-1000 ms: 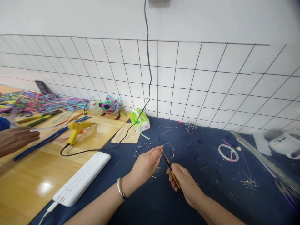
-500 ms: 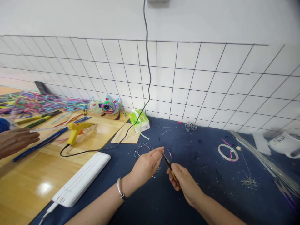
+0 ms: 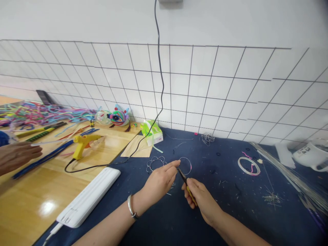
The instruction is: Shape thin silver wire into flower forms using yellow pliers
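Observation:
My left hand [image 3: 159, 179], with a silver bangle at the wrist, pinches a thin wire ring [image 3: 190, 163] at its near left side. A small pink mark shows on the ring's right side. My right hand [image 3: 201, 198] is wrapped round pliers [image 3: 182, 175] with dark jaws and yellow handles. The jaw tips meet the wire right at my left fingertips; whether they grip it is too small to tell. Just beyond my left hand lies a flower-shaped wire piece [image 3: 151, 159], partly covered by the hand. Short wire bits lie beneath my fingers.
A co-worker's hand [image 3: 19, 153] reaches in from the left near a yellow glue gun [image 3: 82, 145]. Its cord crosses to the wall. A white power strip [image 3: 88, 198], a tissue pack [image 3: 153, 134], a tape roll [image 3: 248, 166], long wires [image 3: 287, 174] and a mug [image 3: 311, 153] surround the mat.
The wire ring has turned and now shows as a rounder loop above the pliers. Both my hands stay nearly in place. The view has shifted slightly.

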Demonstrator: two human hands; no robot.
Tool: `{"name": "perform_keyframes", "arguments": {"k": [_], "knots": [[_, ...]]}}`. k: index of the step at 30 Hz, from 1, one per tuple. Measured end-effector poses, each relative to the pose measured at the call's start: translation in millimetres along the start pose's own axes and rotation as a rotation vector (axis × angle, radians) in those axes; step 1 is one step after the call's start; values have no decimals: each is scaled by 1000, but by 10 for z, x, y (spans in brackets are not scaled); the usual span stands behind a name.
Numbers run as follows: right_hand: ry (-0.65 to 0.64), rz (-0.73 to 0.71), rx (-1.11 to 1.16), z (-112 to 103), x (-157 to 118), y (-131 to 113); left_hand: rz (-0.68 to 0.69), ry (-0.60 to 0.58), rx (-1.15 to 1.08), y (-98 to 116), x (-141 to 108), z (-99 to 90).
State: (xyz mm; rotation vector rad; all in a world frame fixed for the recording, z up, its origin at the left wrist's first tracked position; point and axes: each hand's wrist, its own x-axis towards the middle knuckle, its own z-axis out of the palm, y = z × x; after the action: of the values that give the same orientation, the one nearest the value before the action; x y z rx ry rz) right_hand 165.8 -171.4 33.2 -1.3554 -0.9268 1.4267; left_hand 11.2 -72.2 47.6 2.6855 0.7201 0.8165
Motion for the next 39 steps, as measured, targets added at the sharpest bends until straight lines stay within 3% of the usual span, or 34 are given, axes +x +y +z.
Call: {"name": "perform_keyframes", "arguments": {"k": [9, 23, 31, 39], "knots": [[16, -8, -8, -4, 1, 8, 57, -34, 108, -6, -21, 3], [29, -8, -47, -7, -1, 10, 20, -2, 20, -61, -9, 44], [29, -9, -53, -3, 3, -20, -57, 25, -93, -49, 20, 34], [33, -22, -38, 11, 7, -5, -277, -53, -296, 53, 96, -92]]}}
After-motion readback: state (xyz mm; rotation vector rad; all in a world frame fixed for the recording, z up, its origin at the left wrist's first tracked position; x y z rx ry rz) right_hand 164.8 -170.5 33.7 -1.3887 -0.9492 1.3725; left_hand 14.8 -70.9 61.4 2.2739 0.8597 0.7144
